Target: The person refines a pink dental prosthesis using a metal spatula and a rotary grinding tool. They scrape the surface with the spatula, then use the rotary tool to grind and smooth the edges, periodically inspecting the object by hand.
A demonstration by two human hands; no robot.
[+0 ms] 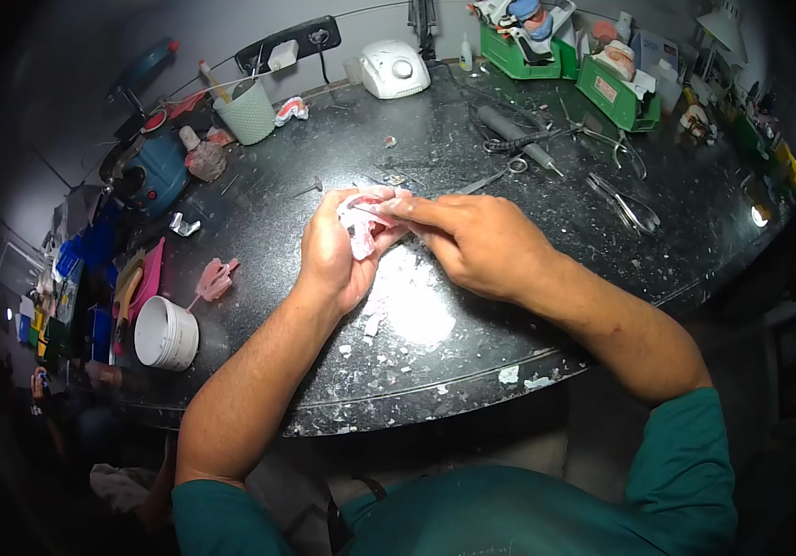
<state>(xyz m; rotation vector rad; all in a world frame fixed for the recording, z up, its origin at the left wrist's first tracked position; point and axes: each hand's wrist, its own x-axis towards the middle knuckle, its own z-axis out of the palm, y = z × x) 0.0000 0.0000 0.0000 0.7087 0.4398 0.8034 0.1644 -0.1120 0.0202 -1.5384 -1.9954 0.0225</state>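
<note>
Over the middle of the dark worktop, my left hand cups a pink and white dental piece that looks like a denture base with plaster on it. My right hand reaches in from the right, its forefinger and thumb closed at the piece's right edge. White dust coats those fingertips. Whether a small tool is between the right fingers cannot be seen. White crumbs lie on the worktop below the hands.
A grey handpiece, scissor-handled tool and pliers lie to the right. A white control box and green bins stand behind. Left are a white tub, a pink piece and a textured cup.
</note>
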